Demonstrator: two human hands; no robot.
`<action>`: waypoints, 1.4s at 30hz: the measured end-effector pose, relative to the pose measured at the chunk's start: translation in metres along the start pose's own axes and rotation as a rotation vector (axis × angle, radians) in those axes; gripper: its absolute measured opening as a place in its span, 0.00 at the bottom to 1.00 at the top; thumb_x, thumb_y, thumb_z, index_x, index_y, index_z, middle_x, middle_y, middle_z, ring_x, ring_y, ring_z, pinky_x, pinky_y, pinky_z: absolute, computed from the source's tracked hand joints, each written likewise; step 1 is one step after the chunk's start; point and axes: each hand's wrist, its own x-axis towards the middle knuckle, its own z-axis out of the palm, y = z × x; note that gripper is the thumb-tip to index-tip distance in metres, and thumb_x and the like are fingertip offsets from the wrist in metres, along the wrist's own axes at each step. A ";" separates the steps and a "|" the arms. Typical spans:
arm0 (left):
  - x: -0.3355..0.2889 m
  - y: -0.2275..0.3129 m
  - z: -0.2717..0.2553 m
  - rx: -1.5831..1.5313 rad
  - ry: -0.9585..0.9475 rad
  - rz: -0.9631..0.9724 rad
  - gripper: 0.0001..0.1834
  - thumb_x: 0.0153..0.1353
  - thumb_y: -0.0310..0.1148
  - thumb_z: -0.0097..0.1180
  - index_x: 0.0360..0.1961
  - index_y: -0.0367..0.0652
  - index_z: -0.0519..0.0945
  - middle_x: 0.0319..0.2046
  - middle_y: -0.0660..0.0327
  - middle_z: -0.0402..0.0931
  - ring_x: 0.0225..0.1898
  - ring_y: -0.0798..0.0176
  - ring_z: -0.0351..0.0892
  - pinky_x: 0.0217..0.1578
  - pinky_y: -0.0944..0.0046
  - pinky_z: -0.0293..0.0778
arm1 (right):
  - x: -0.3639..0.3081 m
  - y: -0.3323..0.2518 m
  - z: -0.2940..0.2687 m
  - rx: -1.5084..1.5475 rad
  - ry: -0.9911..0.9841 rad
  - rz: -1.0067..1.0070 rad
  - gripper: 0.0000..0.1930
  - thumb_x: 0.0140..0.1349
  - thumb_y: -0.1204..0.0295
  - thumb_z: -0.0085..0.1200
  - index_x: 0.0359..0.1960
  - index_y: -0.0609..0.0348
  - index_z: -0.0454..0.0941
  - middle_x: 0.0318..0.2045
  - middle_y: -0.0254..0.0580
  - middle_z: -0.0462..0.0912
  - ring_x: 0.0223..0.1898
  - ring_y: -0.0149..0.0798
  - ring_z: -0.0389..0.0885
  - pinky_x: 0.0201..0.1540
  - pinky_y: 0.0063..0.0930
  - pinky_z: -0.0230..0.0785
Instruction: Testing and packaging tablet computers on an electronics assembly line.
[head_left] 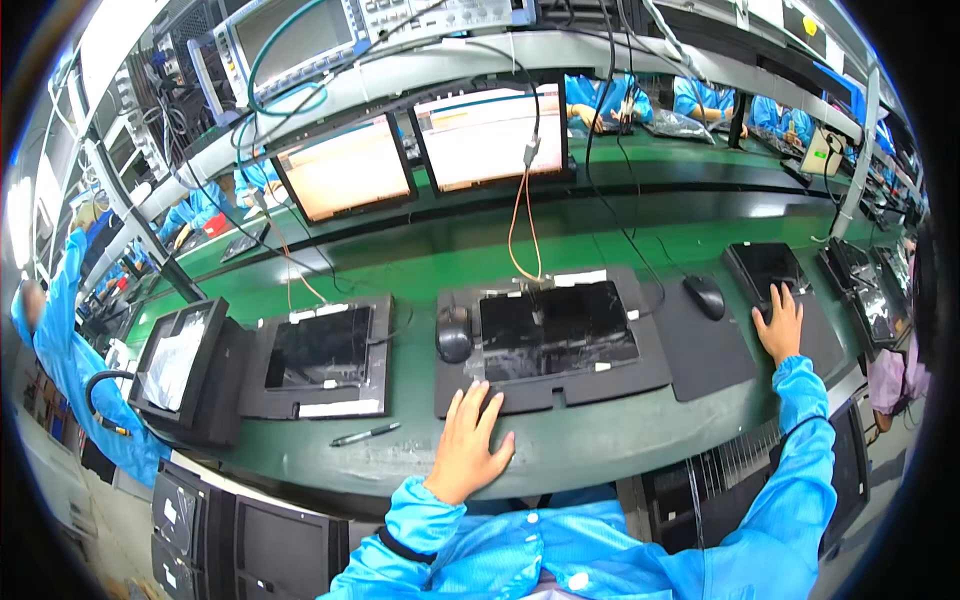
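Black foam tray (605, 388): on the green bench (330, 460), its front edge at the fingertips of the person's left hand (470, 442), unclenched with fingers spread.
Glossy black rectangular panel (575, 330): flat in that tray, right of an oval black mouse (454, 336).
Right hand (783, 325): palm down, fingers extended, at the near edge of a smaller dark glossy panel (768, 262).
Lit rectangular monitors (490, 135): two, beyond the tray.

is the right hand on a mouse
No, the right hand is at the near edge of a dark panel, with the nearest mouse lying apart to its left.
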 end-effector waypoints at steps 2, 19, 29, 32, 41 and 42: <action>0.000 0.004 -0.003 0.036 -0.012 0.005 0.36 0.53 0.34 0.69 0.63 0.35 0.72 0.66 0.41 0.64 0.70 0.39 0.62 0.71 0.39 0.56 | -0.001 -0.027 -0.021 0.155 0.135 -0.154 0.30 0.61 0.66 0.62 0.64 0.62 0.70 0.65 0.53 0.71 0.67 0.54 0.67 0.69 0.49 0.59; 0.080 0.024 0.046 0.205 -0.055 0.066 0.39 0.63 0.55 0.56 0.66 0.35 0.72 0.70 0.39 0.61 0.74 0.41 0.55 0.72 0.34 0.45 | -0.028 -0.223 -0.054 0.815 -0.170 -0.652 0.17 0.67 0.68 0.54 0.55 0.62 0.78 0.55 0.54 0.79 0.59 0.56 0.75 0.64 0.45 0.65; 0.077 0.022 0.044 0.107 0.042 0.038 0.41 0.61 0.52 0.59 0.67 0.32 0.69 0.69 0.40 0.62 0.75 0.43 0.54 0.74 0.33 0.40 | -0.034 -0.223 -0.050 0.617 0.043 -0.733 0.18 0.63 0.72 0.56 0.55 0.62 0.78 0.60 0.52 0.75 0.64 0.55 0.71 0.70 0.53 0.58; 0.074 0.018 0.044 0.078 0.085 0.073 0.40 0.61 0.51 0.60 0.66 0.33 0.69 0.69 0.41 0.62 0.75 0.43 0.53 0.74 0.33 0.39 | -0.030 -0.234 -0.065 0.475 0.052 -0.814 0.18 0.62 0.73 0.56 0.54 0.62 0.78 0.59 0.52 0.75 0.64 0.55 0.71 0.70 0.53 0.59; 0.069 0.011 0.044 -0.039 0.132 0.083 0.32 0.60 0.43 0.62 0.61 0.35 0.74 0.65 0.44 0.66 0.74 0.42 0.55 0.74 0.35 0.41 | -0.075 -0.294 -0.125 0.952 0.100 -0.588 0.18 0.63 0.78 0.58 0.56 0.63 0.77 0.57 0.52 0.79 0.59 0.54 0.76 0.63 0.41 0.68; 0.069 0.010 0.044 -0.037 0.137 0.072 0.32 0.60 0.43 0.62 0.61 0.35 0.74 0.65 0.44 0.66 0.74 0.42 0.55 0.74 0.35 0.41 | -0.080 -0.299 -0.127 0.959 0.091 -0.595 0.18 0.63 0.78 0.58 0.56 0.63 0.77 0.57 0.52 0.79 0.59 0.54 0.76 0.63 0.41 0.68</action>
